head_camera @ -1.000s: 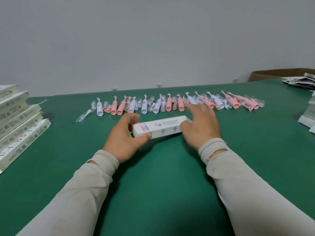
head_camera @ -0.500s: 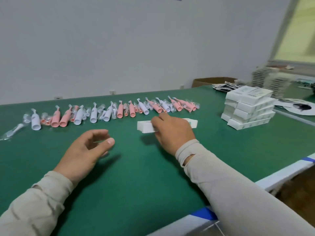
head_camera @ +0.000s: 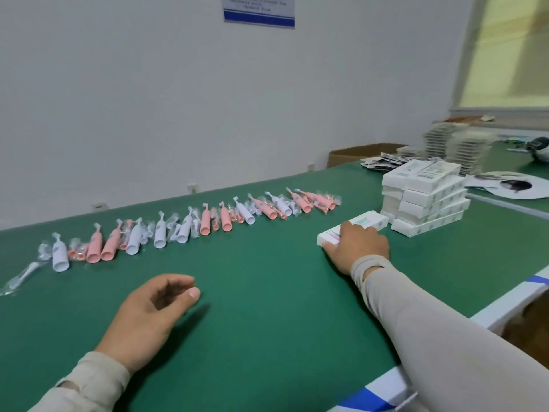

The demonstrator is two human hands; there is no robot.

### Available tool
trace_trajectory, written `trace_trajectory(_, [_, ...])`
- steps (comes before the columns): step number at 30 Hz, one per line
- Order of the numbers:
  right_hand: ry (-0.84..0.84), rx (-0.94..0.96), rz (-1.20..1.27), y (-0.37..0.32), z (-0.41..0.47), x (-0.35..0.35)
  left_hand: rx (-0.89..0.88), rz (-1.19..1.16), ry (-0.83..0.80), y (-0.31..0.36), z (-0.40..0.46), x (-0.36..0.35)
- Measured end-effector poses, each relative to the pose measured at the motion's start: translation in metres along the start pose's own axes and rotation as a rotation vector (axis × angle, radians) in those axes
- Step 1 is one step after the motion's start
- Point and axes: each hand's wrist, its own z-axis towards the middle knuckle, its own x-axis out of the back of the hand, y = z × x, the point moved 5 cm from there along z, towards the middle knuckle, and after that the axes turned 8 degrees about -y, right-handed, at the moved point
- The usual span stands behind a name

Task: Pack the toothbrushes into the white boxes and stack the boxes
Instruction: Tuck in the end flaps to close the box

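In the head view, a white box point(head_camera: 353, 230) is gripped from above by the right hand point(head_camera: 358, 248), flat on the green table point(head_camera: 267, 292) just beside the stack point(head_camera: 424, 200), apparently so it can be lifted onto that pile. The left hand point(head_camera: 151, 310) is kept loosely curled and empty above the table, free for the toothbrushes point(head_camera: 190, 227) laid in a row behind.

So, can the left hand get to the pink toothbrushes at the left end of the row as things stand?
Probably yes. The left hand hovers open and holds nothing, and only bare green table lies between it and the pink toothbrushes. The right hand is busy with the white box.
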Motion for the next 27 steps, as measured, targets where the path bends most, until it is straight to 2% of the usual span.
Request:
trace_trajectory(4, [-0.027, -0.087, 0.023, 0.012, 0.013, -0.001, 0.000, 0.010, -0.009, 0.000, 0.000, -0.001])
trace_trajectory(7, [-0.018, -0.080, -0.014, 0.006, 0.009, 0.002, -0.006, 0.017, -0.003, 0.001, 0.001, -0.002])
trace_trajectory(10, [0.079, 0.074, 0.004, -0.034, -0.013, 0.019, -0.021, 0.013, 0.041, 0.003, 0.002, 0.000])
trace_trajectory(14, [0.254, 0.413, 0.108, -0.130, -0.067, 0.054, -0.030, 0.015, 0.187, 0.004, 0.005, 0.012])
trace_trajectory(15, [0.234, 0.508, 0.177, -0.157, -0.082, 0.056, -0.030, 0.022, 0.237, 0.003, 0.005, 0.017])
trace_trajectory(17, [0.079, 0.657, 0.312, -0.206, -0.109, 0.048, -0.033, 0.056, 0.338, 0.002, 0.006, 0.030])
trace_trajectory(20, [-0.122, 0.784, 0.420, -0.249, -0.136, 0.018, -0.044, 0.128, 0.500, -0.001, 0.002, 0.050])
trace_trajectory(23, [-0.165, 0.889, 0.342, -0.256, -0.139, -0.007, -0.045, 0.184, 0.622, -0.004, -0.002, 0.067])
trace_trajectory(27, [-0.128, 0.992, 0.274, -0.255, -0.129, -0.022, -0.002, 0.194, 0.653, -0.018, 0.000, 0.076])
